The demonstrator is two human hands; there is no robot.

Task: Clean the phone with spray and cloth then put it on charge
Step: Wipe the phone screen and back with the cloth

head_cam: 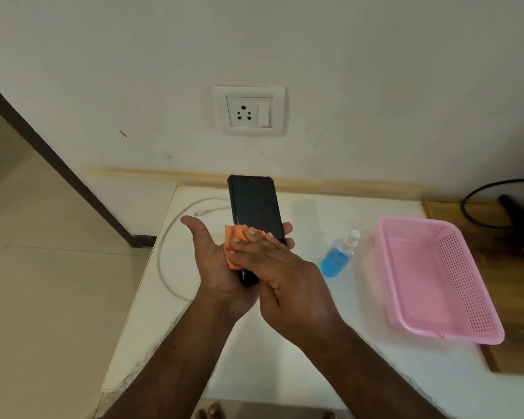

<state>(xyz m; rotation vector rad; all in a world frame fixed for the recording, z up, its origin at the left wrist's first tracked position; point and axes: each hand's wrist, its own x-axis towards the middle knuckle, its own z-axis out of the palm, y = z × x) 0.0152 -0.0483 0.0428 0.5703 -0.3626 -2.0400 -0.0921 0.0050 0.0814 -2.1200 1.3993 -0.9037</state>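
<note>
The wiping was under way. The left hand (221,267) cradled the phone (254,213) from below, fingers curled round its lower half, holding it upright above the table (285,343). The right hand (282,267) lay flat across the screen, pressing an orange cloth (235,234) against it. The spray bottle (339,255) lay on its side just right of the hands, so spraying was probably done. Charging remained: the white cable (176,225) lay loose on the table, the wall socket (248,111) empty. The phone looked dark, cased, its screen off.
</note>
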